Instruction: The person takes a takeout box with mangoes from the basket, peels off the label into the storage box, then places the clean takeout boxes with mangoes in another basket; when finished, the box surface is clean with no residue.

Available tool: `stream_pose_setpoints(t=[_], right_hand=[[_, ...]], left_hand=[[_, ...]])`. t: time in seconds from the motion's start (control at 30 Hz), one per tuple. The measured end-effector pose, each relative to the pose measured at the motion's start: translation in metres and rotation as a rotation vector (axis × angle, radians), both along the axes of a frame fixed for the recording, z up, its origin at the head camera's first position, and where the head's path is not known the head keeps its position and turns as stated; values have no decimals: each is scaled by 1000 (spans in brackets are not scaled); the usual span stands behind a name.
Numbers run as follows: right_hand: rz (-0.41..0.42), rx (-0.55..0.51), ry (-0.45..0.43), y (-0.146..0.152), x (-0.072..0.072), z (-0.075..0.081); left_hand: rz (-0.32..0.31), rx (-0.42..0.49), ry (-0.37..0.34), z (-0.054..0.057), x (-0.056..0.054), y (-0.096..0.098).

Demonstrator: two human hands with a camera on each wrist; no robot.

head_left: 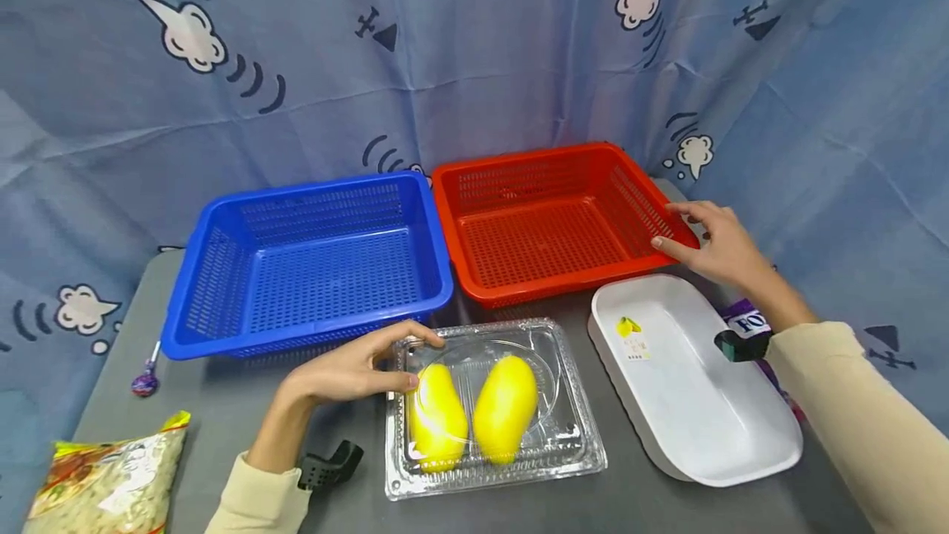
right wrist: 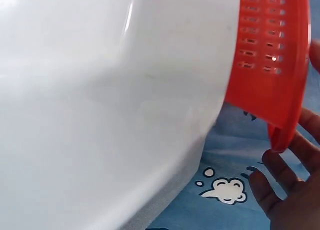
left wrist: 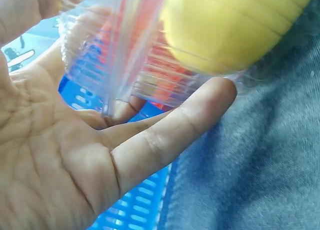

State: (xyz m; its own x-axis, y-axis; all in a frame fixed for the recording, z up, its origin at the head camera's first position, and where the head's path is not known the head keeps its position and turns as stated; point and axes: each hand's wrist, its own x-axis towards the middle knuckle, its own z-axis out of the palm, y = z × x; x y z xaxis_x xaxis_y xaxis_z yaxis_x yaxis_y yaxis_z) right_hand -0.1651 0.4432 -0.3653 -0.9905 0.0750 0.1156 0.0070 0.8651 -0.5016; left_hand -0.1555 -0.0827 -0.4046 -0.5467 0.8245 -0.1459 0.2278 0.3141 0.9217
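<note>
My left hand [head_left: 363, 365] grips the left back corner of a clear plastic clamshell box [head_left: 552, 344], thumb on the lid side and fingers along the edge. Two yellow mangoes [head_left: 506, 409] lie inside under the lid; in the left wrist view one mango [left wrist: 225, 24] shows through the plastic. At the right, my right hand [head_left: 715, 245] holds the front right corner of a red basket [head_left: 544, 241], with the thumb over the inner side. In the right wrist view, fingers [right wrist: 282, 170] curve behind the red rim [right wrist: 300, 69].
A blue basket [head_left: 334, 270] stands left of the red one. A white tray [head_left: 689, 377] with a fruit sticker lies at the right, overlapping a purple packet [head_left: 745, 320]. A lollipop [head_left: 145, 381] and a snack bag [head_left: 111, 480] lie at the left. A patterned curtain [head_left: 474, 48] hangs behind.
</note>
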Motion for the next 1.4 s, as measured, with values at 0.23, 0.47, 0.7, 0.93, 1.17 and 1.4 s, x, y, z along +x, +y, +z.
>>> stream_pose_setpoints(t=[0.23,0.47,0.7,0.93,1.17,1.4], right_hand=[[48,34,-95,3,-6,-4],[61,42,-141,4,-9,-4],[104,28,-137,4,-10,-4],[100,33,-170,3,-12,-5],[103,13,-157,6,-7,-8],[112,-26,-172,2,-5,-10]], left_hand=[[-49,-36,40,6,4,1],[-86,-19,81,10,5,-2],[-158,61,143,24,6,-7],[-187,143,62,54,4,-7],[-124,128,86,86,-15,5],[-36,92,225,106,-41,17]])
